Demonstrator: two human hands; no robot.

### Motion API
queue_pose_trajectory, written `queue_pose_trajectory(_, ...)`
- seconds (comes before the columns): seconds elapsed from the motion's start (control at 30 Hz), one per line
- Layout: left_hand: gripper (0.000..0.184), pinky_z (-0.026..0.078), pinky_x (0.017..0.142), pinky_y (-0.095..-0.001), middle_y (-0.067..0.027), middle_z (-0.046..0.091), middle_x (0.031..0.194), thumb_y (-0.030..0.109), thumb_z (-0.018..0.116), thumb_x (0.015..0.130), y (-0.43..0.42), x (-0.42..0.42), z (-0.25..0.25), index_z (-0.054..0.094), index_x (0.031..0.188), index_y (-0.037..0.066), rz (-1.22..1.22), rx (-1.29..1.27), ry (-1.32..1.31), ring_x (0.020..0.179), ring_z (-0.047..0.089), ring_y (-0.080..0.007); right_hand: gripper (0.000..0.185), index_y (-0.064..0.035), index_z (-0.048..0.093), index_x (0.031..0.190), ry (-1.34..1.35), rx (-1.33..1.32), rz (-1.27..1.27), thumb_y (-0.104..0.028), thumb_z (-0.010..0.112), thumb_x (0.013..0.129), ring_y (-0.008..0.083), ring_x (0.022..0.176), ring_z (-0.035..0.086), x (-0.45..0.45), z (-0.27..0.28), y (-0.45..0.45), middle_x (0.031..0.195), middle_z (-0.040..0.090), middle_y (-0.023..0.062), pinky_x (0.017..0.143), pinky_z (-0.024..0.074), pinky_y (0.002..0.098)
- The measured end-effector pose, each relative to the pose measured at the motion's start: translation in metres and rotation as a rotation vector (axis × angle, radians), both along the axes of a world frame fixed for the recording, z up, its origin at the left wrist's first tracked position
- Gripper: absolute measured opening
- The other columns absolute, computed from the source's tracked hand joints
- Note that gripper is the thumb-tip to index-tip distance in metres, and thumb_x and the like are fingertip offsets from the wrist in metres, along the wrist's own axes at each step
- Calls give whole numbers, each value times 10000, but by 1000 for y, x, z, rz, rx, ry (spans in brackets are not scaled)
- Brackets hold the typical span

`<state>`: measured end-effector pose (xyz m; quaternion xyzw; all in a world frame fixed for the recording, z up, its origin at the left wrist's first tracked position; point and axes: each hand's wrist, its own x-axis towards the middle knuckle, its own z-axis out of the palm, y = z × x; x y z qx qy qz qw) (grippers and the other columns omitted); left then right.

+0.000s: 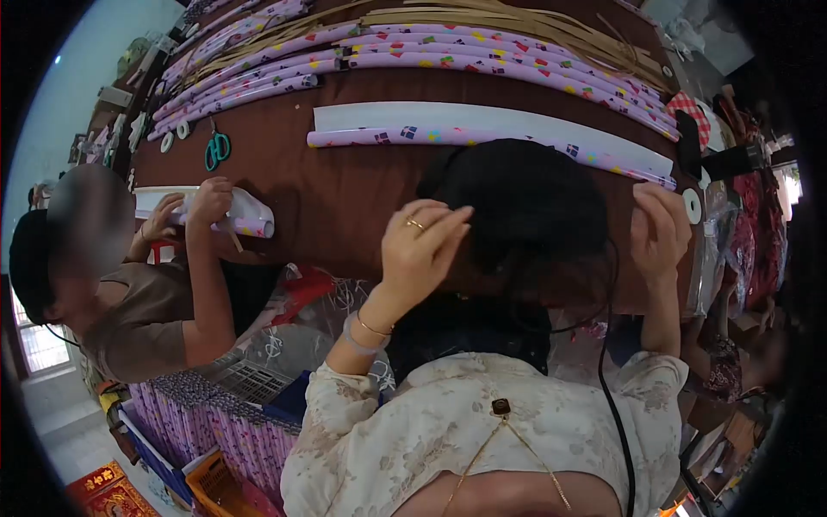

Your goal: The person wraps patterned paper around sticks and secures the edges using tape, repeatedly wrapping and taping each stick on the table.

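Note:
My left hand [424,246], with a ring on one finger, is raised in front of the table's near edge. Its fingertips and thumb are drawn together, and anything between them is too small to make out. Over the table's right side, my right hand [660,226] has curled fingers close to the end of a partly rolled sheet of lilac patterned paper [482,136]. Whether it touches the paper or grips something is unclear. The sheet's white inner side faces up. A large black shape [525,202] between my hands hides part of the table and paper.
Finished patterned rolls [508,65] and brown strips [517,19] lie along the far side. Teal scissors [217,151] rest at left; a white tape ring [692,207] is by my right hand. A co-worker [146,302] handles another paper roll [250,215] at left.

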<state>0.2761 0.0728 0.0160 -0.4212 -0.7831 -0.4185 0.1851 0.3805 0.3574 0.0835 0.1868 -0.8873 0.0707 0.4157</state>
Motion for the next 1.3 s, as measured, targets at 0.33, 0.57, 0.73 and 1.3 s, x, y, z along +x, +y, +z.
queue_pose_trajectory(0.33, 123, 407, 652, -361, -31, 603, 760, 185, 692, 682, -40, -162, -35, 640, 777, 125, 532, -220, 49, 789, 555, -231, 72, 13, 578, 874, -317, -537, -251, -38, 554, 829, 215, 831, 572, -17, -59, 33, 859, 592, 105, 751, 435, 279)
queue_pose_trajectory(0.57, 149, 431, 680, -373, -35, 607, 721, 237, 716, 645, -10, -199, -44, 635, 674, 116, 467, -345, -126, 783, 562, -244, 97, 9, 579, 877, -439, -623, -232, -75, 562, 830, 226, 795, 563, -40, -72, 42, 864, 594, 103, 719, 435, 287)
queue_pose_trajectory(0.73, 176, 452, 677, -371, -55, 624, 707, 281, 713, 639, 3, -208, -44, 650, 686, 124, 444, -486, -239, 745, 590, -258, 118, -1, 582, 872, -533, -665, -215, -110, 559, 833, 239, 796, 562, -55, -70, 44, 865, 596, 103, 713, 432, 307)
queue_pose_trajectory(1.3, 205, 504, 669, -368, -67, 662, 769, 311, 738, 612, 1, -222, -50, 702, 744, 158, 461, -636, -477, 748, 637, -238, 212, -45, 612, 908, -950, -512, 129, -197, 577, 765, 230, 815, 602, -215, -91, -27, 875, 633, 107, 726, 465, 333)
